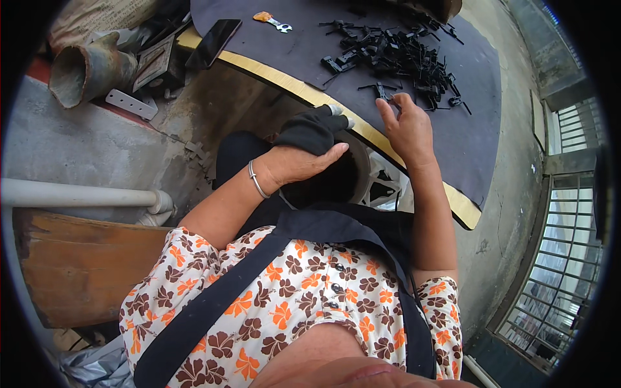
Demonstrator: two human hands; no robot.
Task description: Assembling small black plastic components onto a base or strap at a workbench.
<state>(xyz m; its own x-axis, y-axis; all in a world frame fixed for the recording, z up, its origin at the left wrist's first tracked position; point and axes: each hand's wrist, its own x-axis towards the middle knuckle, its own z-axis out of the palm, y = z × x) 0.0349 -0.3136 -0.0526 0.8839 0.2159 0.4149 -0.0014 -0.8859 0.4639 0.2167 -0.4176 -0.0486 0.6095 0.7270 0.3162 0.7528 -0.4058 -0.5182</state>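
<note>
My right hand [412, 129] is over the near edge of the dark table, thumb and bent forefinger closing on a small black plastic part [381, 90] with thin arms. That part sits just in front of a heap of similar black parts [411, 58]. My left hand [297, 165] is short of the table edge, its thumb stretched out and apart from the fingers. Black cloth [307, 131] covers most of its fingers, and two whitish covered fingertips stick out beyond it. I see nothing held in that hand.
On the dark-topped table [291, 55] with a yellow edge lie a phone [215, 44] and a small wrench-shaped tool [276, 23] with an orange end. Below is a round bucket [354, 169]. A rusty pipe fitting [87, 70] and a perforated plate [131, 104] are at left.
</note>
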